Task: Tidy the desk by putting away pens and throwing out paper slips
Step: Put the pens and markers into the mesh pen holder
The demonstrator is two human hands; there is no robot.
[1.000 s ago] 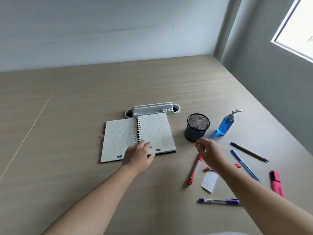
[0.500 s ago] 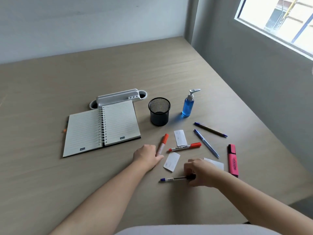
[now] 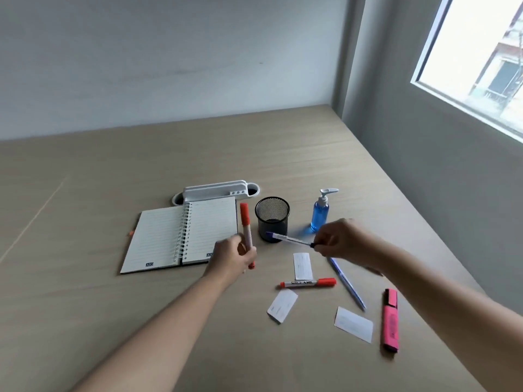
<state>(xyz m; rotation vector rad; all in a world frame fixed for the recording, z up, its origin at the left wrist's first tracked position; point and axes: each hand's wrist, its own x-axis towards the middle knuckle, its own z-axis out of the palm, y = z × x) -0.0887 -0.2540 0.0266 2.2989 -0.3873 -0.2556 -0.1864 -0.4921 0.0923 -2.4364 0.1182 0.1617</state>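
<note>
My left hand (image 3: 232, 257) grips an orange-capped marker (image 3: 245, 227) upright, just left of the black mesh pen cup (image 3: 272, 219). My right hand (image 3: 341, 240) holds a white pen with a blue cap (image 3: 288, 239) level, its tip in front of the cup. On the desk lie a second orange marker (image 3: 308, 283), a blue pen (image 3: 349, 285), a pink highlighter (image 3: 391, 319) and three white paper slips (image 3: 302, 265) (image 3: 282, 305) (image 3: 353, 324).
An open spiral notebook (image 3: 181, 236) lies left of the cup, with a white desk organiser (image 3: 216, 190) behind it. A blue sanitiser bottle (image 3: 321, 210) stands right of the cup. The desk's right edge runs along a grey wall with a window.
Both hands have lifted pens off the desk: the left took the orange marker, the right took the blue-capped pen. Both rose toward the mesh cup. The camera view tilted up.
</note>
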